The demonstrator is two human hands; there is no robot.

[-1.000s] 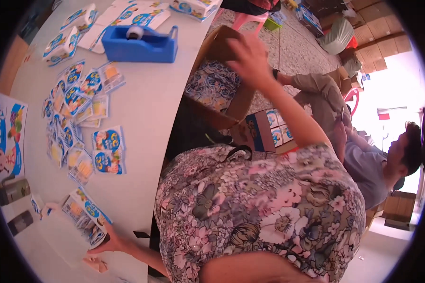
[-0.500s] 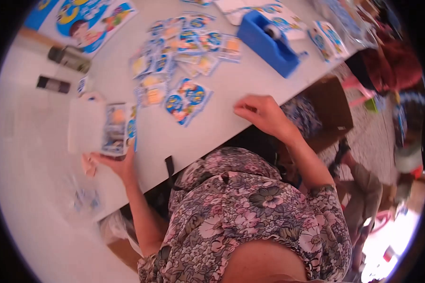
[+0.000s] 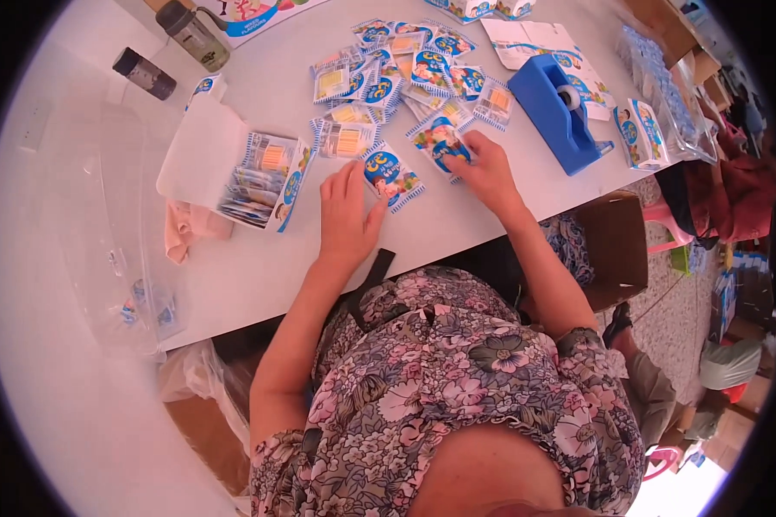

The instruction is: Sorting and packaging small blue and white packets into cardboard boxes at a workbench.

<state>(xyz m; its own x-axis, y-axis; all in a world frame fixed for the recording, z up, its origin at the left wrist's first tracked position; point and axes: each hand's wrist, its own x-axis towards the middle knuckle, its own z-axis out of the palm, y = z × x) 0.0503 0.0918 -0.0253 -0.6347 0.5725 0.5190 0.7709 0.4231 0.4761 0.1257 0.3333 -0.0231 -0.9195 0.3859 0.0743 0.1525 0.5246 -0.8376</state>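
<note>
The person's right hand [image 3: 489, 179] is bent over a packet [image 3: 436, 138], its fingertips on the right side; whether finger and thumb pinch the film or only rest on it cannot be told. The left hand [image 3: 345, 211] is loosely spread, its fingers lying side by side and the thumb standing away from them, at the left edge of a second packet [image 3: 391, 176]. Both packets lie near the front edge of the white table [image 3: 267, 284], in front of the person, the second one just left of the other.

Beyond the hands is a loose pile of similar packets [image 3: 405, 73], some showing yellow or orange pieces through clear film. Left of the left hand stands an open box [image 3: 294, 188] with packets inside and its white flap folded outward; a pink cloth [image 3: 184, 233] lies beside it. Farther left are a greenish bottle [image 3: 195, 39] and a dark bottle [image 3: 147, 74].

To the right of the pile sits a blue tape dispenser [image 3: 545, 112], with flat white cardboard [image 3: 517, 41] behind it and a small printed box [image 3: 640, 133] to its right. Below the table's right side, a brown carton [image 3: 619, 246] holds more packets.
</note>
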